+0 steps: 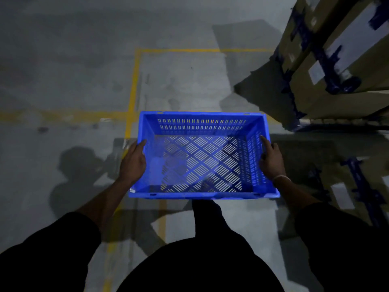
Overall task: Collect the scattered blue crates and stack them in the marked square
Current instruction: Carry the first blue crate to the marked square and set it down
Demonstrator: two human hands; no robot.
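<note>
I hold one empty blue slotted crate [202, 123] level in front of me, above the grey floor. My left hand [133, 160] grips its left side wall and my right hand [271, 159] grips its right side wall. A square marked by yellow lines [134, 81] lies on the floor just beyond and partly beneath the crate; its left line and far line show, and the crate hides its near part. No other blue crate is in view.
Stacked cardboard boxes on blue racking [336, 60] rise at the right, close to the square's right side. More boxes and blue frame [362, 186] stand at the lower right. A yellow line [52, 115] runs off to the left across the concrete floor.
</note>
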